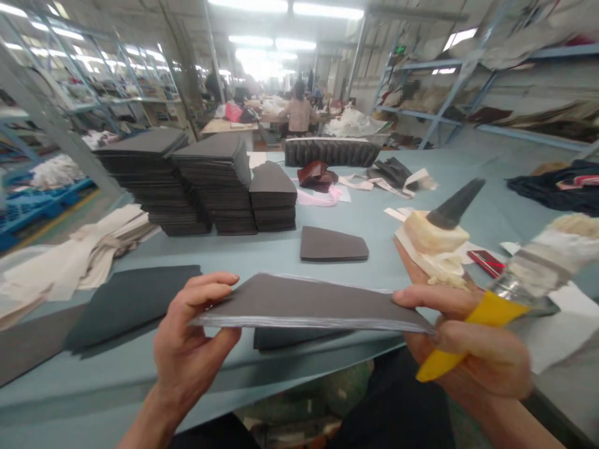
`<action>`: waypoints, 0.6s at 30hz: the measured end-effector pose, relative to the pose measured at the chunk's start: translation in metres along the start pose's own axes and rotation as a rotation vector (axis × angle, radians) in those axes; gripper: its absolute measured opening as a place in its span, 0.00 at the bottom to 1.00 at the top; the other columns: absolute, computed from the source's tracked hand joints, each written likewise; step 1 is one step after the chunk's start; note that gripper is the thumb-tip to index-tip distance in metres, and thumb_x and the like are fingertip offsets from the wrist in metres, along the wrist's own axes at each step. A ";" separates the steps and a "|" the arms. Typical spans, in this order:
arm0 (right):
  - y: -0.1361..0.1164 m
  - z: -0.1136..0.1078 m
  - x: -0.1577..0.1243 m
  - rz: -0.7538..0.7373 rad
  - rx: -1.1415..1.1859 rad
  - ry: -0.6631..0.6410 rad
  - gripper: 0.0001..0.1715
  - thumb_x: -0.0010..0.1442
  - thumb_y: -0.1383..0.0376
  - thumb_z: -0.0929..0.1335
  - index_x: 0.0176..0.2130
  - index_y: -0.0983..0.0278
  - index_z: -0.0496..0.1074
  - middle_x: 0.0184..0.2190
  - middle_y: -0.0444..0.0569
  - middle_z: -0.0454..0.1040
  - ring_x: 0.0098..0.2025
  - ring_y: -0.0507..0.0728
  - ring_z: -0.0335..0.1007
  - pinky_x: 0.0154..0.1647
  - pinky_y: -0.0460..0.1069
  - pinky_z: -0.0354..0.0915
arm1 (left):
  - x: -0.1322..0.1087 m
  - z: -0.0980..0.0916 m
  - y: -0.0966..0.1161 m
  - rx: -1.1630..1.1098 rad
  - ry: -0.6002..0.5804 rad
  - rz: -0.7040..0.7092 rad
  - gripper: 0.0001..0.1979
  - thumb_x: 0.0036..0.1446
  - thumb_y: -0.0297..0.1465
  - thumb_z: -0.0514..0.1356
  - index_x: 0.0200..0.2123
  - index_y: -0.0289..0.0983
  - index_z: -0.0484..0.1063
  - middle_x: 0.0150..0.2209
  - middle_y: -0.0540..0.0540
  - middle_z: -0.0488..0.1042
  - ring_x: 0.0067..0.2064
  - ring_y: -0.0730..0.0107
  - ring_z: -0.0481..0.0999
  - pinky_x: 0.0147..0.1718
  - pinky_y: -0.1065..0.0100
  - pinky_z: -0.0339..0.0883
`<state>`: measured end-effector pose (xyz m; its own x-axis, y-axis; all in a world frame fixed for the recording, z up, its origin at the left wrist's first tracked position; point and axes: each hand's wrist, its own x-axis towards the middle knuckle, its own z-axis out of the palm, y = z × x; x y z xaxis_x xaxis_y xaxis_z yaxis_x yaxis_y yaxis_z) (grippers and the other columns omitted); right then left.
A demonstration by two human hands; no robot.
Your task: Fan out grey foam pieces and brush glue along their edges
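Observation:
A thin stack of dark grey panels (318, 302) is held level between my two hands above the table's front edge. My left hand (191, 337) grips its left end, fingers over the top and thumb beneath. At the other end, my right hand (472, 343) pinches the corner. That same hand also holds a brush by its yellow handle (498, 310), with the pale, caked bristles (559, 246) pointing up and right. Pale whitish streaks run along the stack's edges. Partly hidden below it lies another dark piece (299, 337). A small panel stack (334, 244) rests just beyond.
Tall piles of dark panels (213, 187) stand at the back left. Pale fabric strips (93, 249) and dark sheets (135, 302) lie at left. On the right are a yellowish block (435, 234) with a dark-handled tool (456, 202) and a red item (485, 263). A person (299, 115) sits far back.

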<state>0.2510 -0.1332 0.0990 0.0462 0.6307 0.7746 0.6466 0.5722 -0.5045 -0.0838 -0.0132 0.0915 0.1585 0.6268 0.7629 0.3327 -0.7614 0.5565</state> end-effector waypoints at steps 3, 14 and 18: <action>0.001 -0.001 -0.003 -0.167 -0.161 0.076 0.19 0.56 0.74 0.79 0.27 0.58 0.71 0.45 0.46 0.88 0.40 0.56 0.86 0.41 0.50 0.82 | -0.007 0.008 -0.004 -0.060 -0.029 -0.003 0.11 0.63 0.23 0.68 0.46 0.44 0.77 0.47 0.48 0.84 0.47 0.67 0.85 0.46 0.68 0.79; 0.000 0.024 0.017 -0.056 -0.316 0.323 0.19 0.61 0.68 0.80 0.34 0.57 0.66 0.34 0.42 0.83 0.29 0.53 0.81 0.26 0.47 0.73 | 0.003 0.018 0.021 -0.143 -0.010 -0.366 0.06 0.58 0.35 0.71 0.34 0.41 0.77 0.27 0.52 0.77 0.26 0.71 0.74 0.24 0.70 0.69; 0.013 0.036 0.019 0.051 -0.211 0.331 0.19 0.65 0.60 0.78 0.34 0.56 0.65 0.29 0.40 0.77 0.31 0.53 0.78 0.34 0.49 0.75 | 0.015 0.016 0.024 -0.066 0.056 -0.523 0.16 0.50 0.36 0.74 0.38 0.39 0.73 0.28 0.54 0.75 0.25 0.74 0.71 0.22 0.73 0.65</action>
<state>0.2334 -0.0947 0.0938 0.3028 0.4328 0.8491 0.7777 0.4028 -0.4827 -0.0582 -0.0195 0.1109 -0.0633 0.9175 0.3928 0.2948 -0.3588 0.8856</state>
